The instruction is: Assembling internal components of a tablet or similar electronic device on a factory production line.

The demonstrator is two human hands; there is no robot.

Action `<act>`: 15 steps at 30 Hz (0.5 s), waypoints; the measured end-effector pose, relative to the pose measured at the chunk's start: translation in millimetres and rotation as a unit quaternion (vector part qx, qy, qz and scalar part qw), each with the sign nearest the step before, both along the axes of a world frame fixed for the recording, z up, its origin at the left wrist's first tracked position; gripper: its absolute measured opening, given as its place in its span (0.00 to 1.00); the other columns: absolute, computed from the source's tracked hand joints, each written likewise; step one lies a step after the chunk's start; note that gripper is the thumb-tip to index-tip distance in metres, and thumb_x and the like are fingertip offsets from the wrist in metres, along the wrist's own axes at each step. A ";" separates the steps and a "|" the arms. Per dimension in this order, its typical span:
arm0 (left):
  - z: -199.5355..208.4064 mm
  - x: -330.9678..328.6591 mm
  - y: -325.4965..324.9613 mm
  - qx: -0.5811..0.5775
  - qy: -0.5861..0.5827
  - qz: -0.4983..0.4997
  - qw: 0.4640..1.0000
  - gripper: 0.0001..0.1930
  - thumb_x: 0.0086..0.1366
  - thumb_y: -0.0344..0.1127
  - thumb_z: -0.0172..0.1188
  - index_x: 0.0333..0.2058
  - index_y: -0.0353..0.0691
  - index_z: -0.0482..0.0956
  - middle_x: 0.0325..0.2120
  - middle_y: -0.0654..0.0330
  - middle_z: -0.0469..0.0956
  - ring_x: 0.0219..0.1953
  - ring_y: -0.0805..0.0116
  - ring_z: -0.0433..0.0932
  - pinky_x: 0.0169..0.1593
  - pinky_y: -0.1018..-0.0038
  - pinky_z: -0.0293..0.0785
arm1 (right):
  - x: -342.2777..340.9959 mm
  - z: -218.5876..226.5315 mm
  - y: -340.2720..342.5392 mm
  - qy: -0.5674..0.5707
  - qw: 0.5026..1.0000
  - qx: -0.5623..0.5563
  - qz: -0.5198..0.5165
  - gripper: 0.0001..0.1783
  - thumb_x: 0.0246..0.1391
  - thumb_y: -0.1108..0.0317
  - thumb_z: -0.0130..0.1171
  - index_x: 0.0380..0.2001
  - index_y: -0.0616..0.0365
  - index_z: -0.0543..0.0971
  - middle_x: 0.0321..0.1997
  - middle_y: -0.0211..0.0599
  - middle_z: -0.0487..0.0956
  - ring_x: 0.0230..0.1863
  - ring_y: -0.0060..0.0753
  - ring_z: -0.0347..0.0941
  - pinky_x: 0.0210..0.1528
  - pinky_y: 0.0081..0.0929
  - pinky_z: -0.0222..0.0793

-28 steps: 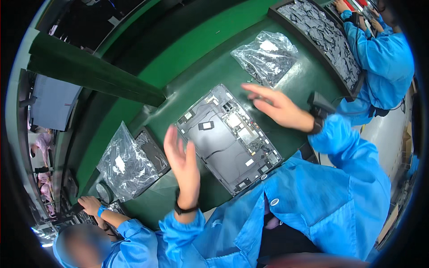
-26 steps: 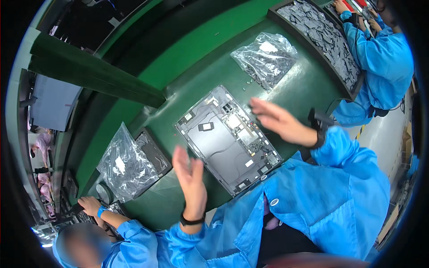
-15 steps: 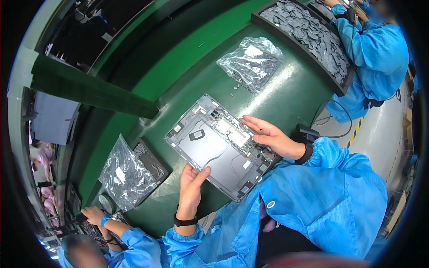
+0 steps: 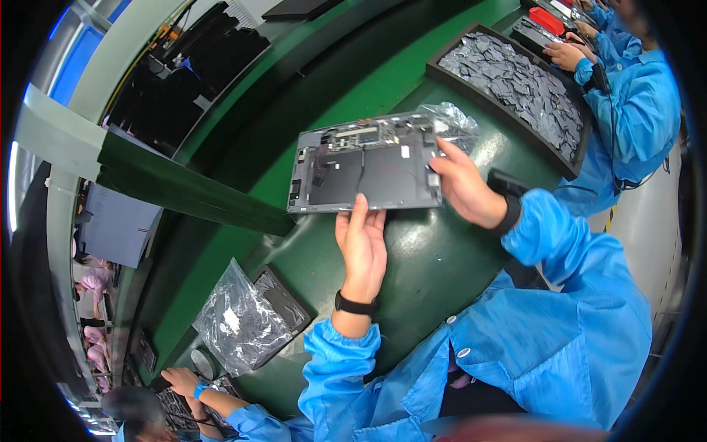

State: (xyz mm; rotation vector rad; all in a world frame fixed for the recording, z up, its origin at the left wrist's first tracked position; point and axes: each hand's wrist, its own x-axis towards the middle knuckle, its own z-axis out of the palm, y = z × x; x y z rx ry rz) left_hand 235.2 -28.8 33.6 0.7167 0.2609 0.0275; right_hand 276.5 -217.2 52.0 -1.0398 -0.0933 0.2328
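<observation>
A grey laptop base, its inside showing, is held up and tilted above the green workbench. Along its far side runs a circuit board; thin cables cross the dark flat area nearer to me. My left hand grips the near edge, thumb on top and fingers underneath. At the right edge, my right hand holds the base by its side, with the thumb and fingers closed about the rim. Behind the base's right corner lies a clear plastic bag, partly covered by it.
Dark flat pieces fill a black tray at the far right, beside a co-worker in blue. Another plastic bag lies over a smaller dark tray at the left. A green post rises beyond the bench. Another person's hand works lower left.
Both hands have raised the laptop base and carried it away from my body. It has turned so its near edge lies almost level across the view, and now partly covers the far bag.
</observation>
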 end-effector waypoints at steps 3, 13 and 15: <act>12.7 42.8 8.1 -0.014 -0.028 0.045 0.999 0.11 0.66 0.31 0.57 0.46 0.38 0.71 0.45 0.58 0.75 0.50 0.65 0.74 0.58 0.63 0.68 | 62.3 24.2 13.6 -0.024 0.998 0.008 0.057 0.24 0.64 0.66 0.47 0.62 0.57 0.63 0.57 0.35 0.72 0.53 0.28 0.72 0.51 0.32 0.71; -21.5 184.8 56.1 -0.054 -0.013 0.302 0.952 0.10 0.62 0.25 0.59 0.38 0.28 0.69 0.40 0.50 0.76 0.42 0.60 0.77 0.47 0.62 0.76 | 210.2 -48.7 78.4 -0.450 0.714 -0.535 0.032 0.09 0.43 0.67 0.63 0.29 0.59 0.82 0.31 0.46 0.81 0.36 0.48 0.77 0.41 0.42 0.71; -22.3 197.0 58.5 -0.045 0.050 0.322 0.944 0.17 0.61 0.27 0.61 0.44 0.25 0.64 0.37 0.49 0.76 0.38 0.59 0.78 0.44 0.63 0.76 | 212.6 -55.6 74.9 -0.428 0.719 -0.545 0.051 0.09 0.41 0.66 0.65 0.28 0.56 0.82 0.31 0.41 0.79 0.39 0.45 0.76 0.42 0.40 0.71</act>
